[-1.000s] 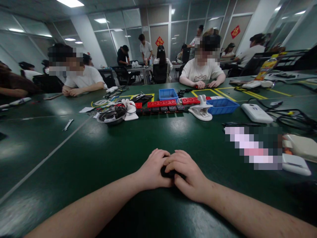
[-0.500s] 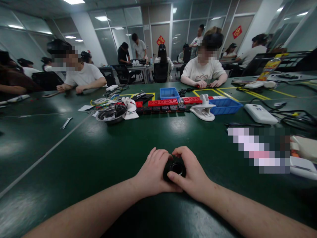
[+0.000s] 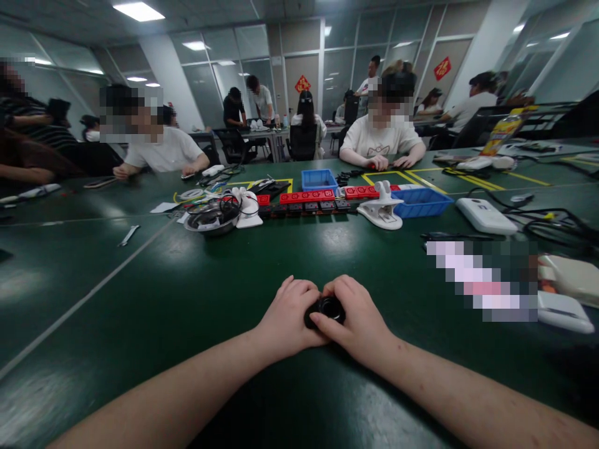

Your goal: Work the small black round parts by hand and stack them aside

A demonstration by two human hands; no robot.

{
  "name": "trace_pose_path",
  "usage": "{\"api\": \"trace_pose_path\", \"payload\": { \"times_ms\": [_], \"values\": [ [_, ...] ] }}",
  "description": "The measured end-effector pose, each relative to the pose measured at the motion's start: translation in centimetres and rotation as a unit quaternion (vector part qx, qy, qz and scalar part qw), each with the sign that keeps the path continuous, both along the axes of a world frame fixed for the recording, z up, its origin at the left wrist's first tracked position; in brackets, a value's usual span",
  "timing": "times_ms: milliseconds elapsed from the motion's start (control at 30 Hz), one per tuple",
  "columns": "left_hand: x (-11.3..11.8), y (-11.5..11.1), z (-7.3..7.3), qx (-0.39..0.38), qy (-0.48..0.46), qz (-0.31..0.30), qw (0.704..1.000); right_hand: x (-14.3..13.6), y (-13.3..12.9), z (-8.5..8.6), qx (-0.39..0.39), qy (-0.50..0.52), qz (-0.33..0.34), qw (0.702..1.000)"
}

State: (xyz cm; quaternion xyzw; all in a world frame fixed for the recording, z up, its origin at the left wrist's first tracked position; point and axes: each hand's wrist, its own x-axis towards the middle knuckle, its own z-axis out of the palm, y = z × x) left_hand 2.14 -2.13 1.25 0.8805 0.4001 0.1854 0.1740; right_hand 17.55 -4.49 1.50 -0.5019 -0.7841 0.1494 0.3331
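Observation:
Both hands meet around a small black round object [image 3: 331, 307] with a ring-shaped opening on top, low over the green table [image 3: 224, 280]. My left hand [image 3: 291, 317] wraps its left side, fingers curled over the far edge. On the right side, my right hand [image 3: 356, 312] grips it, with the thumb lying across its near top edge. The underside of the object is hidden by the hands.
Beyond the hands are a metal bowl of cables [image 3: 213, 219], red socket strips [image 3: 306, 196], a white clip stand [image 3: 381, 215] and blue trays [image 3: 423, 202]. A wrench [image 3: 129, 235] lies left, a white device [image 3: 485, 216] right. People sit across the table.
The black object is tilted a little differently, and my right thumb has shifted slightly left on it. The view has shifted slightly. A person at the far left has come into view.

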Motion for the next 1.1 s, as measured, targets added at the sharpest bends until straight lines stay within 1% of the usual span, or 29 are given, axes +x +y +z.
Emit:
{"api": "trace_pose_path", "payload": {
  "times_ms": [133, 267, 433, 533, 633, 733, 800, 867, 967, 1100],
  "values": [
    [-0.5, 0.5, 0.0, -0.009, 0.002, -0.023, 1.000, 0.3, 0.0, 0.2, 0.024, 0.012, 0.042, 0.999],
    [-0.9, 1.0, 0.1, -0.038, -0.009, -0.048, 0.998, 0.3, -0.1, 0.3, 0.039, 0.030, 0.084, 0.995],
    [-1.3, 1.7, 0.1, -0.056, -0.013, -0.093, 0.994, 0.3, -0.3, 0.7, 0.093, 0.035, 0.149, 0.984],
    [-1.2, 2.0, -0.1, -0.051, -0.003, -0.110, 0.993, 0.3, -0.5, 0.8, 0.133, 0.029, 0.181, 0.974],
    [-1.2, 2.1, -0.5, -0.030, -0.002, -0.116, 0.993, 0.2, -0.9, 0.7, 0.177, 0.021, 0.227, 0.957],
    [-1.3, 2.1, -0.7, -0.013, 0.002, -0.119, 0.993, 0.2, -1.3, 0.6, 0.192, 0.022, 0.252, 0.948],
    [-1.4, 1.9, -0.6, -0.011, 0.004, -0.121, 0.993, 0.3, -1.5, 0.6, 0.189, 0.030, 0.251, 0.949],
    [-1.4, 1.7, -0.3, -0.017, 0.003, -0.120, 0.993, 0.4, -1.5, 0.7, 0.184, 0.042, 0.230, 0.955],
    [-1.3, 1.2, 0.0, -0.029, -0.002, -0.100, 0.995, 0.6, -1.3, 0.6, 0.167, 0.057, 0.161, 0.971],
    [-0.9, 0.4, 0.0, -0.025, -0.012, -0.054, 0.998, 0.5, -0.6, 0.1, 0.104, 0.061, 0.062, 0.991]
  ]
}}
